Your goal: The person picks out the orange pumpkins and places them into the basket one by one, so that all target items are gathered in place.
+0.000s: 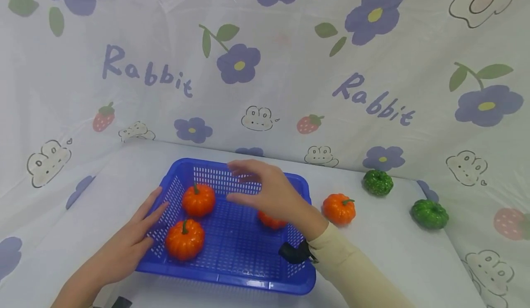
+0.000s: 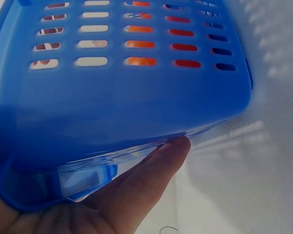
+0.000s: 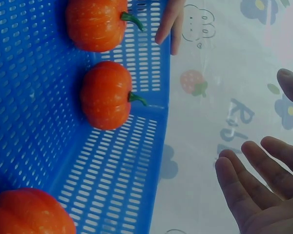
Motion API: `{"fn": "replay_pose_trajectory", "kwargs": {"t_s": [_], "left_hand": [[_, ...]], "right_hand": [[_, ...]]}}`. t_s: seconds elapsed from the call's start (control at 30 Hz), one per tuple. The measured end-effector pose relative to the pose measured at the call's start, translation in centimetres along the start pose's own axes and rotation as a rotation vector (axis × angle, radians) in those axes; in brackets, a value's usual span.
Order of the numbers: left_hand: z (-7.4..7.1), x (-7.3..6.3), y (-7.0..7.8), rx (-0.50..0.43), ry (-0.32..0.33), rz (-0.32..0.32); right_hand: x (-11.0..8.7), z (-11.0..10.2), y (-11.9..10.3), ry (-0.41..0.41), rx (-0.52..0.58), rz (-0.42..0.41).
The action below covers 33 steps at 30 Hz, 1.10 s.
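Observation:
A blue plastic basket with slotted walls holds three orange toy pumpkins: one at the back left, one at the front left, and one on the right, partly covered by my right hand. My left hand rests at the basket's left rim, its fingers extended and touching it. In the left wrist view, a finger lies along the outer wall. Above the basket, my right hand is raised with fingers apart and nothing between them.
To the right of the basket, another orange pumpkin stands on the white-covered table. Farther right are two green pumpkins, one toward the back and one near the right edge. A patterned curtain hangs behind.

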State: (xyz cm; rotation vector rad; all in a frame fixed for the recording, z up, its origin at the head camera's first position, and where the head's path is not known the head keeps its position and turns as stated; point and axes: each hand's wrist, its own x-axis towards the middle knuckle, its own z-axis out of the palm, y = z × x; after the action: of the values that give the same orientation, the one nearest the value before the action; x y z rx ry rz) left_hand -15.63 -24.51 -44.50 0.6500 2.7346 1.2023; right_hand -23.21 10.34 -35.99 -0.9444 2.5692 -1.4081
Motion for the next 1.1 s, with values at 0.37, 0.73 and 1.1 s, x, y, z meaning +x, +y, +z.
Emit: {"fn": "replay_pose_trajectory", "kwargs": {"t_s": [0.37,0.73,1.1], "left_hand": [[0.1,-0.1,-0.2,-0.029,0.011,0.013],[0.2,0.1,0.0,-0.030,0.017,0.025],[0.1,0.1,0.0,-0.022,0.015,0.012]], "right_hand": [[-0.8,-0.6,0.4,0.032,0.014,-0.009],[-1.6,-1.5,0.8,0.072,0.019,0.008],[-2.2,-2.1,1.2,0.092,-0.002,-0.004]]}}
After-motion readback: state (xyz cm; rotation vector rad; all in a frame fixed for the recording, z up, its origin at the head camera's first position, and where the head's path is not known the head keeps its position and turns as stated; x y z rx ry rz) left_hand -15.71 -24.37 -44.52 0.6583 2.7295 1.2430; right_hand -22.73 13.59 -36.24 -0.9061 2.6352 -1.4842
